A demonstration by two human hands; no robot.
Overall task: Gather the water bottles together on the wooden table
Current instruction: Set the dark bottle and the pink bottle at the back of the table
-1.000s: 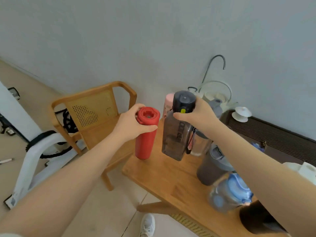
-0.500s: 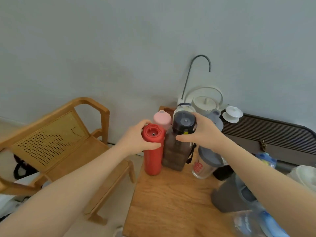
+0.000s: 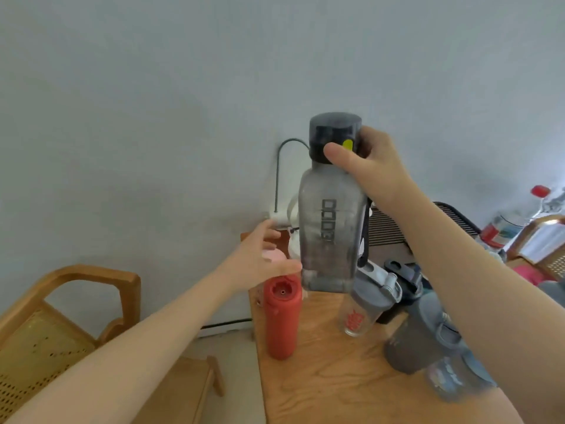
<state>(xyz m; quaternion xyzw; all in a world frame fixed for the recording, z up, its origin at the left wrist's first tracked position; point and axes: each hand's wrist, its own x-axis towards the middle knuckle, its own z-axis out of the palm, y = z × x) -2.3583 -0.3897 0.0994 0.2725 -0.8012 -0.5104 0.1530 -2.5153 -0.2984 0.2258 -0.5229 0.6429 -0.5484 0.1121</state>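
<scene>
My right hand [image 3: 371,162] grips the dark cap of a smoky grey water bottle [image 3: 330,224] and holds it in the air above the wooden table [image 3: 330,381]. A red bottle [image 3: 282,316] stands upright near the table's left edge. My left hand [image 3: 263,258] hovers over it with fingers spread, reaching around a pink bottle top [image 3: 276,256] behind; whether it touches is unclear. On the right stand a clear shaker with red print [image 3: 360,313], a dark grey bottle [image 3: 419,341] and a blurred bluish bottle [image 3: 449,377].
A wooden chair with a cane back [image 3: 61,332] stands left of the table. A white kettle with a curved spout pipe [image 3: 284,185] sits behind the bottles at the wall. A dark slatted surface [image 3: 394,228] and a plastic bottle with a red cap [image 3: 541,206] lie at the right.
My right hand has lifted the grey bottle off the table. My left hand has let go of the red bottle, which now stands alone, and moved behind it toward the pink top.
</scene>
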